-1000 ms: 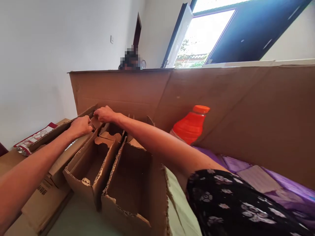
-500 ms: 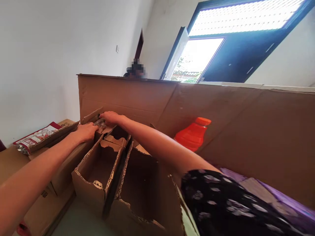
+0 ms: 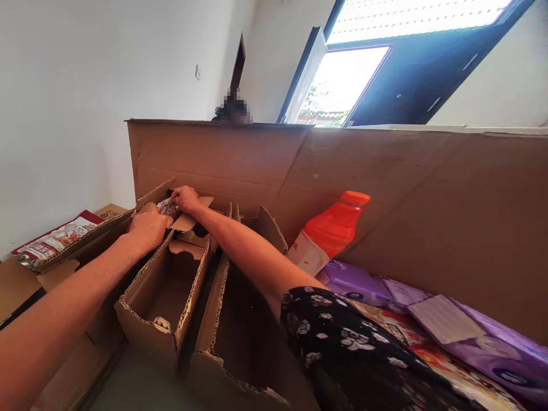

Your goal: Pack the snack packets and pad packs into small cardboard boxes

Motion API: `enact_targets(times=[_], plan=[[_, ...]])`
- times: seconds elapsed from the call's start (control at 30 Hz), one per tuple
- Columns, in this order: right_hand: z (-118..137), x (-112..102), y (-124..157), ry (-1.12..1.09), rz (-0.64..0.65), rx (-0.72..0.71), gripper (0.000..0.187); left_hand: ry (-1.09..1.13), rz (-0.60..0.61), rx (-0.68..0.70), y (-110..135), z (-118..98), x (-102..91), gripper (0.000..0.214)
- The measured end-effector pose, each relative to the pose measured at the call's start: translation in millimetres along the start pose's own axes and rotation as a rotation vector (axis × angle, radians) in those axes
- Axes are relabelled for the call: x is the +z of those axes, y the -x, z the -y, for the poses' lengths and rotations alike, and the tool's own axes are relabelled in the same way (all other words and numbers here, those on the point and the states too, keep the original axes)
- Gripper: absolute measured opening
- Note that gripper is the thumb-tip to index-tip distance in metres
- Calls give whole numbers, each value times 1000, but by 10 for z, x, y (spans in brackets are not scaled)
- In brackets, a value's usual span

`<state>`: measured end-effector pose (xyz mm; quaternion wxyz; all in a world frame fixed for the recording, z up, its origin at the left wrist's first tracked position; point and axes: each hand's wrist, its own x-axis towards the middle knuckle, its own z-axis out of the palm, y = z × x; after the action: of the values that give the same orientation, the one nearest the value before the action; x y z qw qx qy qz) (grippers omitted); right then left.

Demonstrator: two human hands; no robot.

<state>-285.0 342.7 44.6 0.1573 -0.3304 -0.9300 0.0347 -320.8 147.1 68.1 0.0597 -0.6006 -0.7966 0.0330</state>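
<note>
At the far end of the cardboard boxes, both hands are close together around a crinkled clear plastic packet. My right hand has its fingers bent down and closed on the packet's right side. My left hand rests at the near left of it, fingers curled over the box edge; what they hold is hidden. A cardboard flap sticks out beneath my right wrist. Nearer to me stands a narrow open cardboard box with rough-cut edges.
A wider open cardboard box stands right of the narrow one. Behind rises a tall cardboard panel. An orange bottle leans against it, with purple packs below. A red-and-white bag lies left. A person is beyond the panel.
The view has tipped down and shifted slightly, showing more of the bottle and purple packs. My right forearm has moved left. The flap under my right wrist shows more now.
</note>
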Motion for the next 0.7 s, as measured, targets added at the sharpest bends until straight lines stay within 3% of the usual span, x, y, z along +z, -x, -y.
enact_targets(times=[0.43,0.57,0.7], plan=[[-143,-153,33,-261,-126,115,38,-8,-130,-268,87,55,-32,42],[-90,-321,49,-321,-210,104,36,-17,-119,-278,78,46,-29,39],[1,-562,22,-377,-312,107,21,-28,-91,-261,90,50,-29,38]])
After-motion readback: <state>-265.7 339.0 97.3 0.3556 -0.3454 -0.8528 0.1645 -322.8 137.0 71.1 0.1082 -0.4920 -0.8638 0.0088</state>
